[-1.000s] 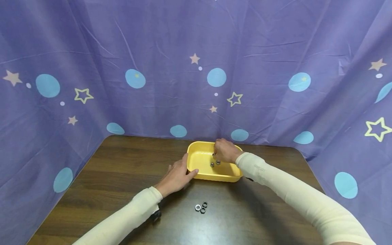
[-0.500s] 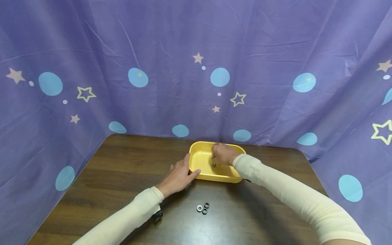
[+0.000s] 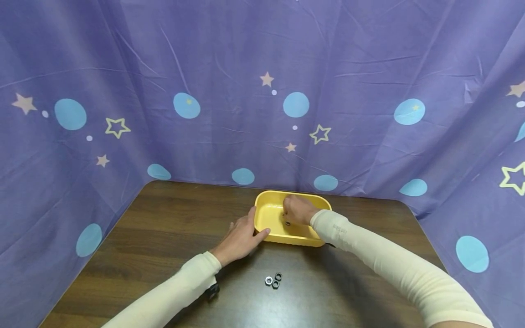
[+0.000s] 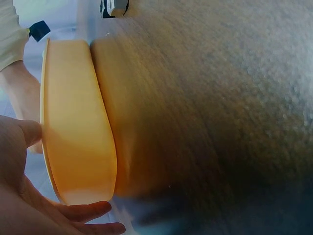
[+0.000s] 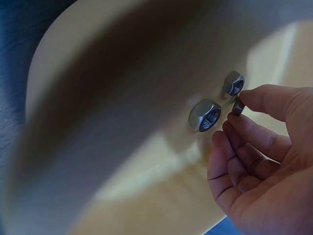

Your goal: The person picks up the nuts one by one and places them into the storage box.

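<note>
The left hand (image 3: 239, 236) holds the left end of a yellow tray (image 3: 293, 239), its thumb at the near rim and its fingers along the end wall. In the left wrist view, two fingertips extend past the tray's wall (image 4: 80, 127). Inside the tray is the right hand (image 3: 298, 209). Seen from the right wrist, that hand (image 5: 259, 142) pinches a small metal nut (image 5: 238, 106) between thumb and index finger, its other fingers curled. Two more nuts, one (image 5: 234, 83) beside the pinched nut and a larger-looking one (image 5: 205, 116), are on the tray's floor.
Three nuts lie close together on the wooden table (image 3: 184, 218), in front of the tray: a shiny one (image 3: 268, 281) and two darker ones (image 3: 278, 276) (image 3: 275, 284). A purple patterned curtain (image 3: 229, 68) hangs behind the table and at both sides.
The right hand has moved slightly left and lower in the tray, now covering more of the nuts there. The left hand keeps its place on the tray. The head view has shifted slightly.
</note>
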`<state>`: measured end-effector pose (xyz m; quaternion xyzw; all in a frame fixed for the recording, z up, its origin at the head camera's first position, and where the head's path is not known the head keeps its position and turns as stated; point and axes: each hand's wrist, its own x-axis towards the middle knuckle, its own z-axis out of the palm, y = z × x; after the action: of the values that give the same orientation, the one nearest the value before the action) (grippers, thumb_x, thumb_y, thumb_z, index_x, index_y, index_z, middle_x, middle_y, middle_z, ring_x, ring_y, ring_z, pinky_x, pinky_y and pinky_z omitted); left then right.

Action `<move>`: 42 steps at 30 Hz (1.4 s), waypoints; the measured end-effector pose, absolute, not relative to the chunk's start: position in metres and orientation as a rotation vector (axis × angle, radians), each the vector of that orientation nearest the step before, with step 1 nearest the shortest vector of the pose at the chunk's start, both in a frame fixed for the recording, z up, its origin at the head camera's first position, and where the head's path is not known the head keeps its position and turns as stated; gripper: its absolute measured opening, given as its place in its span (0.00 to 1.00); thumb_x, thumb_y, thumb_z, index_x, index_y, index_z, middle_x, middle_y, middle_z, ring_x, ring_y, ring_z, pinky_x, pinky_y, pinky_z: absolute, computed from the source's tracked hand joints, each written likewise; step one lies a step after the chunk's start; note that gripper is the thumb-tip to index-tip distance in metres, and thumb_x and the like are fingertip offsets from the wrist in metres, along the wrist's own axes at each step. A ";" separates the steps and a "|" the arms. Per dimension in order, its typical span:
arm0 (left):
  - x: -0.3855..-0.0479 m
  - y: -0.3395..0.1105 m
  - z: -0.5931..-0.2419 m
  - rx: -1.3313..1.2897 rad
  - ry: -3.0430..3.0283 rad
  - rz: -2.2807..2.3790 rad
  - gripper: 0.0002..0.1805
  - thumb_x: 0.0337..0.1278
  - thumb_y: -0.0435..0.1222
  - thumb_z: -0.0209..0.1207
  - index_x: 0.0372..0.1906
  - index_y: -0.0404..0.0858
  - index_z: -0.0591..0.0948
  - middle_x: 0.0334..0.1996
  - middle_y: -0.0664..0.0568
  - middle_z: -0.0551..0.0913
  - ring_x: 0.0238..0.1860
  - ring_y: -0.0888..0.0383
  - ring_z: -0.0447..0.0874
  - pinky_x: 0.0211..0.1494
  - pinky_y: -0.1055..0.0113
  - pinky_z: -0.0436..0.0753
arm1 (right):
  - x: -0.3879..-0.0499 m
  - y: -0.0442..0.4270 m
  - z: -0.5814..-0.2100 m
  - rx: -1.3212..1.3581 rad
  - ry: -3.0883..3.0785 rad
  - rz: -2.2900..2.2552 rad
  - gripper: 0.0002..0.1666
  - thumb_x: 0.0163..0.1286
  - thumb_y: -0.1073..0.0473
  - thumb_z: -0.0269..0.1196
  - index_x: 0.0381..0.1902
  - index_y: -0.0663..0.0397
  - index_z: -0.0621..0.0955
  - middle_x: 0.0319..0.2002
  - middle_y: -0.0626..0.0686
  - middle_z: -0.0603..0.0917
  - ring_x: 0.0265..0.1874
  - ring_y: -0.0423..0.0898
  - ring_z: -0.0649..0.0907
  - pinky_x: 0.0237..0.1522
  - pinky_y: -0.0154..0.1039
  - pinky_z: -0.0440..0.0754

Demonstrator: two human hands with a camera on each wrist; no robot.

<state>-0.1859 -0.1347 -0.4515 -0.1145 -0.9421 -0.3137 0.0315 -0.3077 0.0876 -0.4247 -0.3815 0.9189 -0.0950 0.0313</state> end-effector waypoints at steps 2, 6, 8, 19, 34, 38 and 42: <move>-0.186 -0.134 -0.451 -0.356 -2.896 -0.966 0.48 0.79 0.54 0.64 0.86 0.31 0.58 0.73 0.34 0.79 0.72 0.34 0.78 0.74 0.24 0.67 | -0.307 0.089 -0.425 -1.173 2.835 -0.284 0.33 0.62 0.68 0.75 0.12 0.43 0.64 0.14 0.39 0.58 0.18 0.38 0.59 0.20 0.33 0.56; -0.186 -0.132 -0.451 -0.363 -2.887 -0.963 0.47 0.79 0.54 0.64 0.85 0.31 0.59 0.72 0.34 0.80 0.71 0.35 0.79 0.73 0.23 0.68 | -0.305 0.091 -0.426 -1.161 2.845 -0.272 0.32 0.64 0.66 0.77 0.13 0.45 0.67 0.17 0.41 0.62 0.19 0.39 0.62 0.22 0.33 0.59; -0.187 -0.131 -0.452 -0.366 -2.883 -0.959 0.46 0.79 0.54 0.64 0.84 0.31 0.60 0.71 0.35 0.81 0.70 0.35 0.80 0.72 0.24 0.69 | -0.304 0.093 -0.427 -1.161 2.854 -0.268 0.30 0.65 0.65 0.78 0.14 0.47 0.70 0.18 0.41 0.66 0.21 0.39 0.64 0.23 0.33 0.62; -0.187 -0.130 -0.453 -0.372 -2.876 -0.988 0.46 0.79 0.52 0.65 0.85 0.31 0.59 0.68 0.34 0.82 0.70 0.35 0.80 0.73 0.22 0.68 | -0.297 0.103 -0.427 -1.130 2.868 -0.426 0.25 0.71 0.60 0.75 0.15 0.47 0.77 0.20 0.41 0.72 0.22 0.39 0.68 0.23 0.34 0.66; -0.187 -0.133 -0.452 -0.367 -2.874 -0.993 0.47 0.78 0.52 0.65 0.85 0.31 0.59 0.68 0.32 0.82 0.70 0.35 0.80 0.73 0.21 0.67 | -0.308 0.125 -0.460 -1.288 2.956 -0.598 0.16 0.66 0.53 0.76 0.37 0.62 0.91 0.39 0.56 0.91 0.39 0.54 0.90 0.41 0.48 0.91; -0.187 -0.133 -0.453 -0.353 -2.891 -0.995 0.49 0.79 0.54 0.64 0.87 0.31 0.56 0.71 0.31 0.80 0.73 0.35 0.78 0.75 0.22 0.65 | -0.306 0.134 -0.458 -1.262 2.969 -0.606 0.16 0.66 0.52 0.73 0.40 0.63 0.91 0.41 0.56 0.90 0.41 0.53 0.89 0.41 0.49 0.91; -0.188 -0.134 -0.454 -0.345 -2.902 -0.993 0.50 0.80 0.54 0.63 0.87 0.30 0.54 0.74 0.30 0.77 0.75 0.34 0.75 0.76 0.21 0.63 | -0.285 0.140 -0.433 -1.263 2.952 -0.594 0.19 0.69 0.56 0.72 0.45 0.70 0.91 0.45 0.62 0.91 0.48 0.59 0.90 0.51 0.55 0.90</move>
<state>-0.1875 -0.1343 -0.4543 -0.1117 -0.9399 -0.3216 0.0274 -0.2855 0.1396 -0.4333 -0.3859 0.9024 -0.1817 -0.0619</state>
